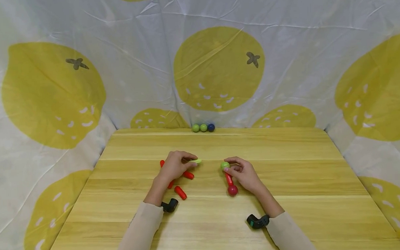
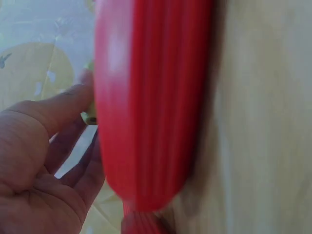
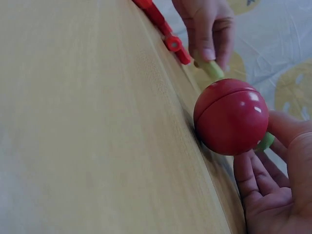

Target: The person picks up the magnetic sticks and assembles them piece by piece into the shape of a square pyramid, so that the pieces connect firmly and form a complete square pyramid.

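Note:
My left hand (image 1: 175, 165) pinches a small light-green rod (image 1: 197, 161) between thumb and fingers, above several red rods. In the left wrist view a large red rod (image 2: 151, 97) hides most of that green piece. My right hand (image 1: 242, 172) holds a green ball (image 1: 225, 165) with thumb and fingertips. A red rod (image 1: 229, 179) runs from this ball to a dark red ball (image 1: 232, 190) nearer to me. In the right wrist view the dark red ball (image 3: 231, 117) covers most of the rod and the green ball. The green rod's tip points toward the green ball, apart from it.
Loose red rods (image 1: 180, 192) lie under and beside the left hand. Two green balls (image 1: 199, 128) and a dark blue ball (image 1: 211, 128) stand in a row at the back edge of the wooden table (image 1: 207, 227). A lemon-patterned cloth (image 1: 145, 68) hangs behind.

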Motion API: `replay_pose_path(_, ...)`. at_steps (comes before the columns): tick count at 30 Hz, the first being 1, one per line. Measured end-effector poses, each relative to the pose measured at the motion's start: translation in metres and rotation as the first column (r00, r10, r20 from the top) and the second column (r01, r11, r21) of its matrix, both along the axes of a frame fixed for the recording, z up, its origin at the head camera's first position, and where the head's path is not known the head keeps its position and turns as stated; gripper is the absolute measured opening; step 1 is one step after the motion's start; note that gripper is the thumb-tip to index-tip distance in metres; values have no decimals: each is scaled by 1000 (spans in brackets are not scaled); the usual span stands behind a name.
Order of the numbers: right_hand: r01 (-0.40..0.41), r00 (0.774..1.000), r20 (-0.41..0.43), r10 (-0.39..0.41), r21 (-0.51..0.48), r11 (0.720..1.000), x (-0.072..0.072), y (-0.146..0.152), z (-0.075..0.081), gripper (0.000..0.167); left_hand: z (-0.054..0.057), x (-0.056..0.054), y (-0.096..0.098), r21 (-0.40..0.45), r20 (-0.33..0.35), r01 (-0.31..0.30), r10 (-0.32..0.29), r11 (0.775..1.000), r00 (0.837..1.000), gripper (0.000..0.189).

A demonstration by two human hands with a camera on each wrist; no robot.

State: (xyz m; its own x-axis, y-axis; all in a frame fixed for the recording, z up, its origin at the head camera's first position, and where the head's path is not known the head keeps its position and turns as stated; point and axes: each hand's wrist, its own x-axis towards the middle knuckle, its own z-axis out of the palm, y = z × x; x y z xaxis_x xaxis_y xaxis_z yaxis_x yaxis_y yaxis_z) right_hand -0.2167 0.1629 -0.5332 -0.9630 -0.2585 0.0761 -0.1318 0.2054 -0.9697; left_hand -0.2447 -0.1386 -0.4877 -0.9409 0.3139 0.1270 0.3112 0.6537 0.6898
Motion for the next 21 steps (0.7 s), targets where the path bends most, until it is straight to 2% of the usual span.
replay_pose_path(4,-8,1000,-5,8,-27,1000,-1,0,0,31,4,4,12,76,35,42,-45,996,998,19)
replay_pose_path(7,-21,1000,-1,21,-54,998,-2,0,-1,33,4,8,21,91,47,75,-80,993,996,19)
replay_pose_path(14,-22,1000,0,22,-49,999,-2,1,-2,31,3,15,44,44,-24,149,-148,988,989,17)
replay_pose_path(21,-32,999,2,32,-58,998,-2,-1,-3,32,0,18,55,44,-55,159,-157,986,986,17)
